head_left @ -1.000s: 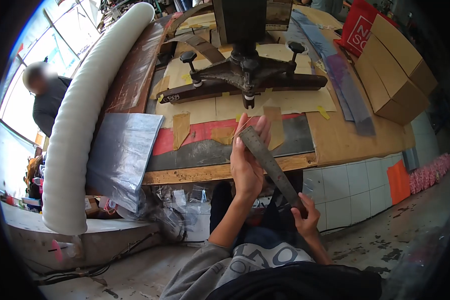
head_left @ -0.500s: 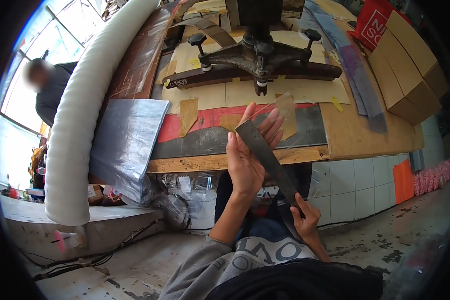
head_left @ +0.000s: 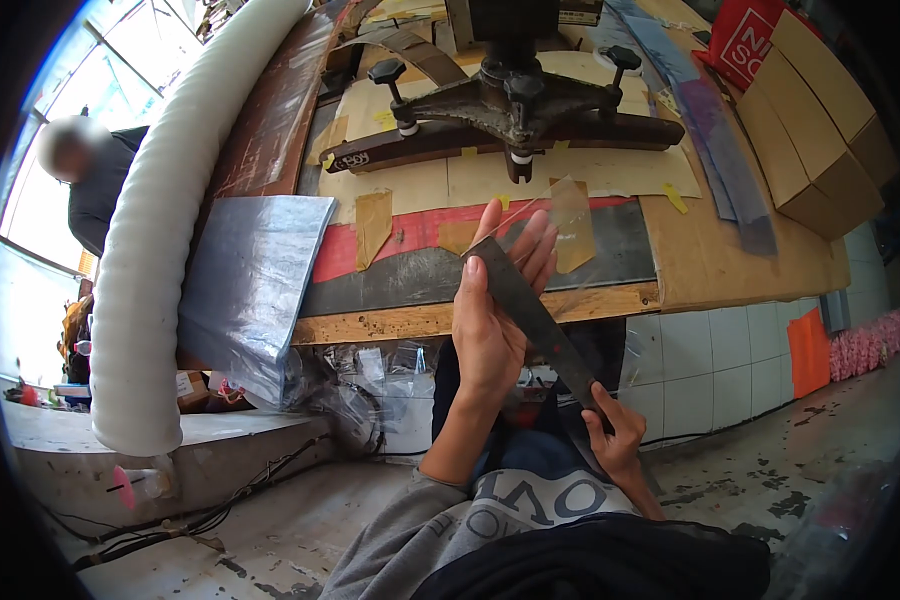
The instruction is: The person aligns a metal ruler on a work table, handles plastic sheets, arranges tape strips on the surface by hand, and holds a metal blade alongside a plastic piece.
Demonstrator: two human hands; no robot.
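My left hand (head_left: 490, 335) is palm up at the front of the bench, its fingers stretched behind a clear plastic sheet (head_left: 595, 280). Its thumb presses the upper end of a dark flat strip (head_left: 530, 315), which looks like metal and has small red marks. Slanting down to the right, the strip lies over the sheet. At its lower end my right hand (head_left: 618, 428) grips it between thumb and fingers. The sheet's thin edges are hard to trace.
A black clamp-like press head (head_left: 515, 110) with knobs and a long bar stands over the workbench (head_left: 400, 325). To the left are a white foam roll (head_left: 155, 270), a translucent bluish sheet (head_left: 255, 260) and a person in dark clothes (head_left: 105, 190). A cardboard box (head_left: 805, 150) sits right.
My left thumb has come onto the strip's upper end, which has shifted slightly left. My right hand stays at the lower end. The whole view has shifted slightly.
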